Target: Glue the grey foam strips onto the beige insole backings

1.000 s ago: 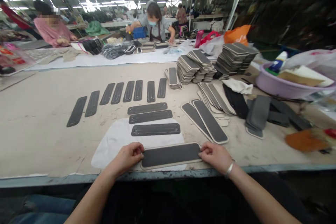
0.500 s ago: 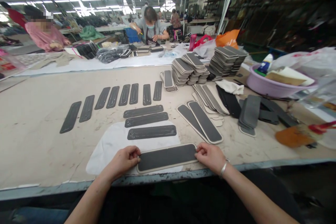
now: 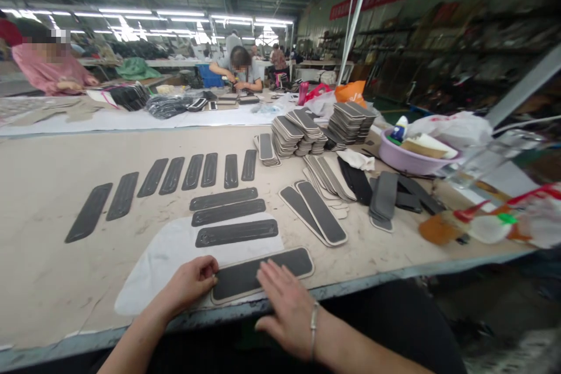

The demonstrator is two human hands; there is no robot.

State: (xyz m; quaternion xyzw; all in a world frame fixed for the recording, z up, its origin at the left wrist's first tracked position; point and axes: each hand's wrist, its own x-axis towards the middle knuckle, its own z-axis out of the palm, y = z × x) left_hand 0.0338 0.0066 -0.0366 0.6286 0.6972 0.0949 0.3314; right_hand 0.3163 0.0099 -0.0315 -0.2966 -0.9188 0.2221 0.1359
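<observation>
A long dark grey panel with a pale rim and rounded corners (image 3: pixel 239 281) lies at the table's front edge, partly on a white sheet (image 3: pixel 146 269). My left hand (image 3: pixel 191 281) has its thumb and fingers closed on the panel's left end. Flat and with fingers stretched, my right hand (image 3: pixel 287 307) rests on the panel's near middle, covering part of it. Just beyond lies a dark strip with a glossy wet-looking line (image 3: pixel 236 233). Two similar strips are behind it, and several more (image 3: pixel 166 176) form a row to the left.
Two loose rimmed panels (image 3: pixel 322 213) lie to the right, with stacked panels (image 3: pixel 287 128) behind. Further right are dark pieces (image 3: pixel 383 196), a purple basin (image 3: pixel 416 158) and an amber bottle with a red nozzle (image 3: pixel 438 229). Two people (image 3: pixel 240 70) work across the table.
My right hand has left the panel's right end and now lies flat on its middle. My left hand stays at the left end. The camera view has shifted.
</observation>
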